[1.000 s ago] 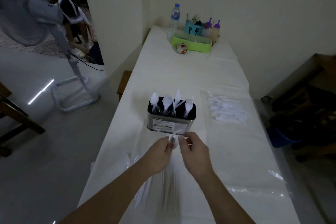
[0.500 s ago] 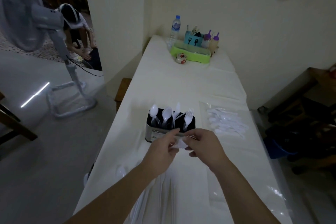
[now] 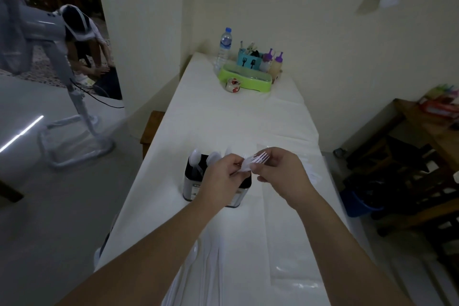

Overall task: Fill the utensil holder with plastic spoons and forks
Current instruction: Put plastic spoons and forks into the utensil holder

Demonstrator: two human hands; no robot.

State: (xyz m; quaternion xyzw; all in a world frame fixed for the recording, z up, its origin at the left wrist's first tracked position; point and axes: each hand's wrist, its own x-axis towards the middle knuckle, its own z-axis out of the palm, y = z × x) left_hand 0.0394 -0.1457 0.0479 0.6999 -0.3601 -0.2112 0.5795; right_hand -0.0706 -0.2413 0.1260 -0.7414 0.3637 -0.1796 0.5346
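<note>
Counter [image 3: 223, 119]: we have lifted our view; it stretches away beyond our grip.
Holder [image 3: 192, 185]: right beneath our grip, spoons [image 3: 195, 158] upright inside.
Left hand [image 3: 222, 177]: risen over the holder, pinching the forks [image 3: 255, 160].
Right hand [image 3: 279, 172]: pinching the same forks, now fanned; insertion looks next.

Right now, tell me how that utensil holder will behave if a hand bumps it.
The utensil holder looks metal, squat and flat-based, so it probably slides rather than tips. Its upright spoons are loose, thin plastic and would likely rattle or shift.
</note>
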